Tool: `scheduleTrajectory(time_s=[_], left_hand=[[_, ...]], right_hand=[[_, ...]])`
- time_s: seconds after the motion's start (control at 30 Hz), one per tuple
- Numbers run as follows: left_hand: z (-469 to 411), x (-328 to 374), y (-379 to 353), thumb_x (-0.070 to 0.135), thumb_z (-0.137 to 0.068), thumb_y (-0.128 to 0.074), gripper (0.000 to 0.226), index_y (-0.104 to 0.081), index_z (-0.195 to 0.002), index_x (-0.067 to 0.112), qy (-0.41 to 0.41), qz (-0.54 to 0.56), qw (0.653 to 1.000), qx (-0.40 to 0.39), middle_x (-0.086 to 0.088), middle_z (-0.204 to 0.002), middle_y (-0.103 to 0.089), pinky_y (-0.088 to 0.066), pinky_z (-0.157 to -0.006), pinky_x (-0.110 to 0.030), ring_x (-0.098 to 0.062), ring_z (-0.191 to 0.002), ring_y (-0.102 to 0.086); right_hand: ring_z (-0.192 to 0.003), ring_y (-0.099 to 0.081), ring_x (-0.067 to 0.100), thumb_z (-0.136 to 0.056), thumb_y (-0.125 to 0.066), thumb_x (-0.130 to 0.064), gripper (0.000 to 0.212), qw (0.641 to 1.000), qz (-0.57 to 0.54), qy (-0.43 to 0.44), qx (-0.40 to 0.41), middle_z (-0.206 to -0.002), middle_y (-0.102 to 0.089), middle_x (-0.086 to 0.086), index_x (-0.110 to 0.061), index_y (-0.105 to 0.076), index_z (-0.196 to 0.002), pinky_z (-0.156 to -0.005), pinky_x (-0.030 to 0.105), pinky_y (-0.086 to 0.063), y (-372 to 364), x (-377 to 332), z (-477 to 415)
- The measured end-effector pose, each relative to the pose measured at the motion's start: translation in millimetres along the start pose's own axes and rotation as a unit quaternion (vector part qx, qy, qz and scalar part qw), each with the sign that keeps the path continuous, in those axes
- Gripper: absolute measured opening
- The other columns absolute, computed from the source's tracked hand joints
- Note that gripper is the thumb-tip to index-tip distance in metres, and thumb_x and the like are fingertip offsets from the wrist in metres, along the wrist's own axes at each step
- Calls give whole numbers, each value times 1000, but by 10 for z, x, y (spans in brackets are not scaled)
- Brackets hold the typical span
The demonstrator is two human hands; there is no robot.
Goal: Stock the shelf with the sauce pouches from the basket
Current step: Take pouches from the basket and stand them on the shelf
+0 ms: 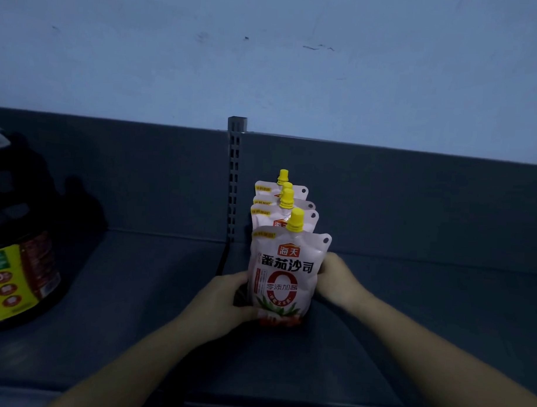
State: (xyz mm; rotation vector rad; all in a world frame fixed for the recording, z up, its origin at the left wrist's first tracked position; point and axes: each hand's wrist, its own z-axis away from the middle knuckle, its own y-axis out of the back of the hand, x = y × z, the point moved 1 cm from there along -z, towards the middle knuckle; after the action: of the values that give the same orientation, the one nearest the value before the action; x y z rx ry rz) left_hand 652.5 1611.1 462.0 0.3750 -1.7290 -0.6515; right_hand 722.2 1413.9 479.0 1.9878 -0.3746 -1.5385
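Head cam is looking down at the dark grey shelf (pixel 136 290), and the whole thing comes down to 1 pouch. The front pouch (pixel 284 277) stands upright on the shelf deck with its long axis vertical, yellow cap (pixel 295 220) up and label facing the camera. It sits right between the 2 hands.

The left hand (pixel 224 296) grips the lower left edge near the base, fingers curled round it. The right hand (pixel 339 277) holds the right edge a bit higher up, with its fingertips tucked behind the pouch where I can't see them. So both are grasping it and neither is really nearer, it's a 2-sided squeeze.

Directly behind it, 3 more pouches (pixel 298 193) stand in single file running back toward the rear panel (pixel 413 193), just right of the slotted upright (pixel 234 177). I can't tell if the front one touches the one behind.

My guess is this is the settling step: square it up with the file, maybe push it straight back, then let go evenly so it doesn't flop forward. These pouches look soft, so a lopsided release could tip it.

A big dark jug (pixel 21 274) sits well off to the left. No basket in view.
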Motion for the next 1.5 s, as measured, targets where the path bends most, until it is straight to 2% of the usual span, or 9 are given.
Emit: scheduleTrajectory(time_s=[0.27, 0.53, 0.63, 0.73, 0.87, 1.1, 1.27, 1.4, 1.5], left_hand=[[63, -58, 90, 22, -77, -74, 15, -64, -86, 29, 25, -20, 999, 5, 9, -84, -66, -47, -66, -14, -2, -76, -61], [170, -131, 189, 18, -77, -73, 15, -63, -82, 28, 23, -39, 999, 27, 5, -82, -66, -41, -58, -5, 1, -68, -56], [251, -120, 189, 17, -78, -72, 27, -58, -98, 28, 30, -23, 999, 34, 9, -94, -64, -40, -64, -3, 1, -77, -56], [290, -44, 155, 14, -80, -70, 55, -47, -129, 23, 37, 20, 999, 16, 11, -121, -54, -41, -91, -16, -6, -107, -53], [352, 91, 29, 9, -80, -69, 56, -46, -128, 26, 34, 64, 997, 4, 12, -121, -56, -40, -105, -29, -5, -114, -51], [468, 300, -119, 8, -80, -69, 66, -38, -137, 22, 77, 51, 994, 65, 10, -126, -48, -32, -101, -22, -7, -122, -42], [704, 310, -89, 4, -78, -70, 59, -44, -130, 13, 109, 39, 980, 159, -1, -118, -51, -39, -97, -27, -13, -106, -47], [1247, 197, 18, -9, -76, -63, 38, -51, -103, 15, 103, 4, 961, 257, -6, -96, -55, -43, -84, -29, -18, -88, -51], [1820, 135, 175, -3, -74, -60, 31, -57, -103, 6, 120, -89, 936, 319, -8, -93, -56, -39, -75, -22, -16, -81, -51]], right_hand=[[-82, -66, 23, -78, -64, -1, 16, 1000, -7, -3, 15, -87, -71, 11, -5, -65, -93, -84, 41, -53, 131, 44, 150], [-72, -56, 20, -79, -60, 7, 25, 997, -44, -45, 41, -72, -62, 3, -18, -58, -77, -75, 35, -48, 179, 72, 507], [-73, -56, 24, -80, -58, 9, 24, 994, -86, -45, 42, -74, -61, 7, -15, -58, -77, -70, 37, -48, 113, 28, 617], [-71, -55, 22, -78, -61, 6, 22, 994, -97, -39, 21, -75, -61, 6, -15, -57, -79, -69, 37, -47, -42, -35, 691], [-78, -57, 14, -76, -69, -11, 23, 999, -12, -26, 34, -87, -62, -1, -17, -54, -92, -71, 25, -48, -175, -119, 718], [-74, -51, -2, -81, -68, -13, 32, 1000, -4, 3, -8, -87, -55, -12, -18, -49, -107, -55, 7, -41, -106, -193, 791], [-70, -46, 6, -81, -65, -10, 24, 998, 17, 54, 40, -78, -47, -9, -12, -43, -92, -51, 11, -34, -34, -154, 1005], [-63, -46, 4, -81, -64, -8, 13, 986, 53, 153, -45, -73, -52, -3, -8, -53, -89, -54, 7, -38, -190, -336, 1136], [-65, -50, 8, -81, -64, -8, 12, 964, 51, 231, -126, -74, -56, -3, -14, -56, -88, -61, 11, -39, -486, -599, 1225]])
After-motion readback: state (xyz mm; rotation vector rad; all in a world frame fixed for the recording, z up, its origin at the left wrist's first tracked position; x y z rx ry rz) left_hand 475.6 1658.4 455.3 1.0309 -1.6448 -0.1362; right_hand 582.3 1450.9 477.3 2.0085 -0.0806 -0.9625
